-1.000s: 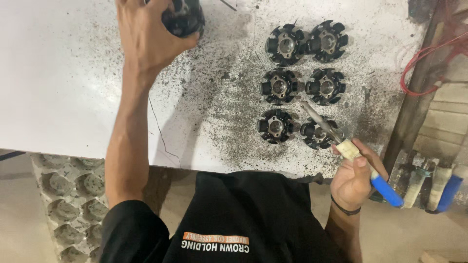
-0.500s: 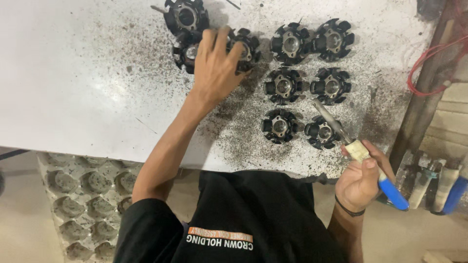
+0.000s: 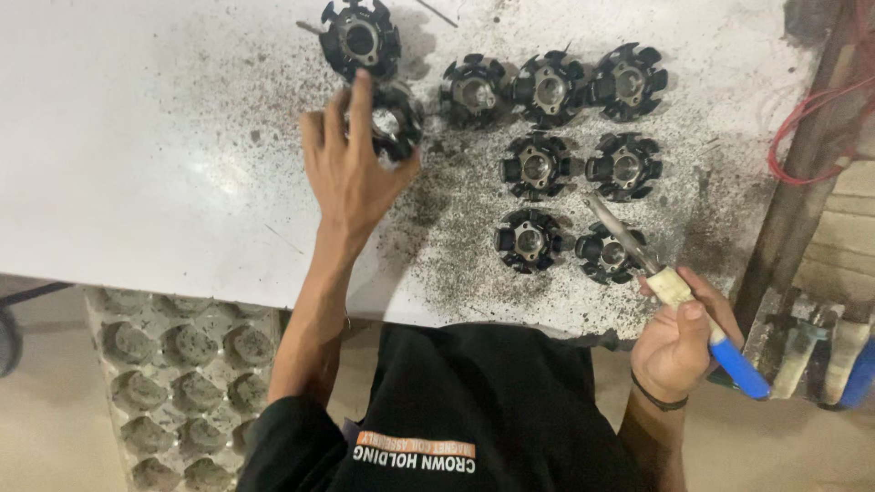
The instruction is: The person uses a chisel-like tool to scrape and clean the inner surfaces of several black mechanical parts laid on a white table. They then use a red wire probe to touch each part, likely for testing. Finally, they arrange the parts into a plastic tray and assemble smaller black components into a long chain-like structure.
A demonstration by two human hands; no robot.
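Head view: a black toothed metal part (image 3: 392, 123) is gripped by the spread fingers of the left hand (image 3: 351, 178) on the white table (image 3: 137, 155), just below another such part (image 3: 360, 38). Seven more parts (image 3: 536, 166) are laid out to the right amid dark grit. A blue-handled tool (image 3: 679, 305) is clasped by the curled fingers of the right hand (image 3: 679, 342), its metal tip over the nearest part (image 3: 606, 253).

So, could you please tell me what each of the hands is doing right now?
Left hand: closed on a black toothed metal part.
Right hand: holding a blue-handled tool.
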